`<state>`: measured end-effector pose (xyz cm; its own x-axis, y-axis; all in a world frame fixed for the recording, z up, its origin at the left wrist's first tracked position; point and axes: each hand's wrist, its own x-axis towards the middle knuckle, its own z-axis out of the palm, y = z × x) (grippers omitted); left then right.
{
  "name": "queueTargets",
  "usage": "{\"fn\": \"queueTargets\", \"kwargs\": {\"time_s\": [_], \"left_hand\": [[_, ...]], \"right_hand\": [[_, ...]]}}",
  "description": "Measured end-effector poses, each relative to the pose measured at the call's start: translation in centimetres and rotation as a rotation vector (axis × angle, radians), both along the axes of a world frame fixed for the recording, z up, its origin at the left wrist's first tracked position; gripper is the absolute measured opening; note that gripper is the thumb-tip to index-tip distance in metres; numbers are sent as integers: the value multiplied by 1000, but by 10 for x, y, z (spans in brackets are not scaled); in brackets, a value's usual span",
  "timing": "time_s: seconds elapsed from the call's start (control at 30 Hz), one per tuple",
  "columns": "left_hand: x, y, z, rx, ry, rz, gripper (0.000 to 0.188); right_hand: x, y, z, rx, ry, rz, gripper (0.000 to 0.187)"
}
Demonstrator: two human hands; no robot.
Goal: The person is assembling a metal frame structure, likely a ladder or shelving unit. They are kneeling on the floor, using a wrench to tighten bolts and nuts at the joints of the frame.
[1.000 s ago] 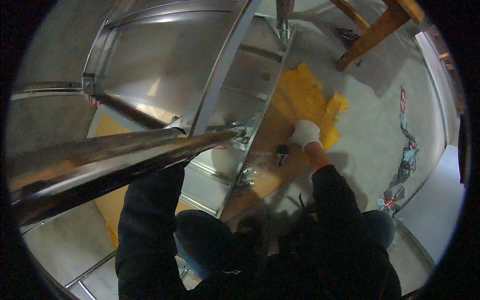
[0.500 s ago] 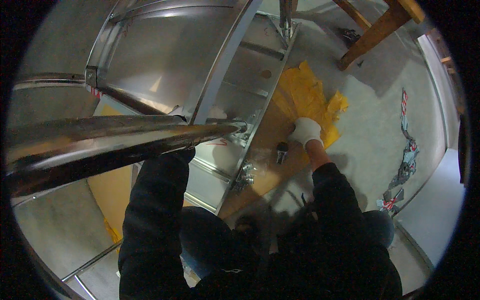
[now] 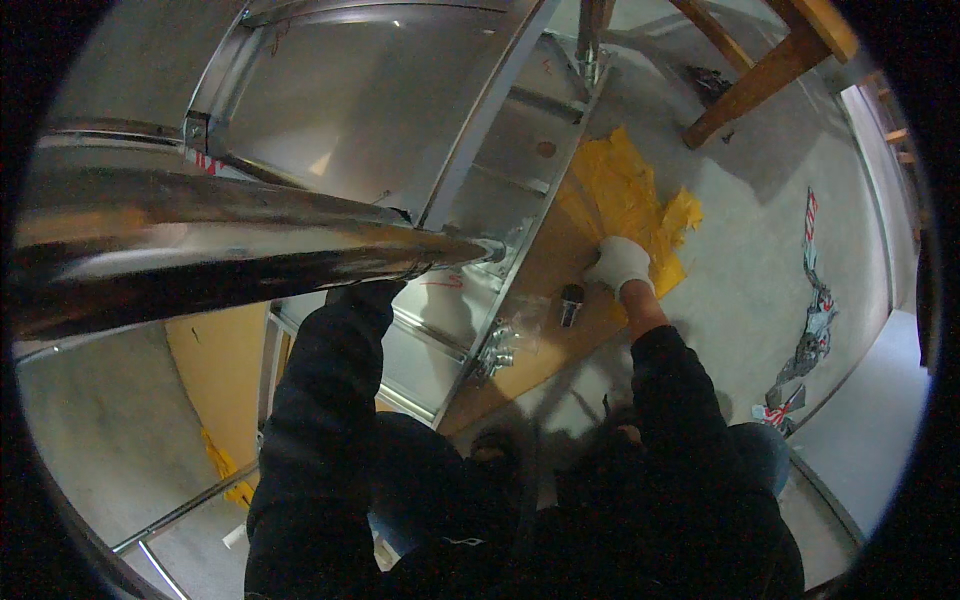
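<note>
My right hand (image 3: 621,262), in a white glove, is low over a brown cardboard sheet (image 3: 545,335) beside crumpled yellow tape (image 3: 625,185). Its fingers look curled under, and whatever they hold is hidden. Just left of it, a small dark cylindrical piece with a metal end (image 3: 571,305) sits on the cardboard. My left forearm (image 3: 335,370) reaches up beneath a thick shiny metal tube (image 3: 250,240), which hides the left hand. Past the tube stands a metal frame with panels (image 3: 350,100). Several small metal fittings (image 3: 495,350) lie near the frame's edge by a clear plastic bag.
A wooden leg (image 3: 745,95) stands at the far right. Torn grey and red-striped tape (image 3: 815,320) lies along the floor on the right, near a pale panel (image 3: 860,420). Thin metal bars (image 3: 190,510) and another cardboard piece (image 3: 210,370) are at the lower left.
The view has shifted slightly, so the frame and cardboard appear a little farther right. My right hand stays at the same spot beside the yellow tape. The left forearm remains beneath the tube.
</note>
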<state>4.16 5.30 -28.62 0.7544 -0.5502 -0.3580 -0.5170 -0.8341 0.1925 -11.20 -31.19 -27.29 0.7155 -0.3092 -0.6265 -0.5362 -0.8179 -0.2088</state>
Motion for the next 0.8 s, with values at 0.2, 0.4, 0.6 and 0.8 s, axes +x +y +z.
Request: {"fn": "queueTargets", "kwargs": {"time_s": [0.2, 0.4, 0.6, 0.8], "left_hand": [[2, 9, -6, -27, -45, -19, 35], [-3, 2, -18, -57, -63, -43, 35], [-12, 2, -13, -17, -50, 15, 35], [-20, -15, -23, -14, -25, 41, 36]], "right_hand": [[4, 2, 2, -22, -6, -10, 48], [3, -3, 1, -26, 38, -26, 52], [10, 6, 14, 1, 16, -12, 52], [1, -1, 9, -23, -13, -22, 51]]}}
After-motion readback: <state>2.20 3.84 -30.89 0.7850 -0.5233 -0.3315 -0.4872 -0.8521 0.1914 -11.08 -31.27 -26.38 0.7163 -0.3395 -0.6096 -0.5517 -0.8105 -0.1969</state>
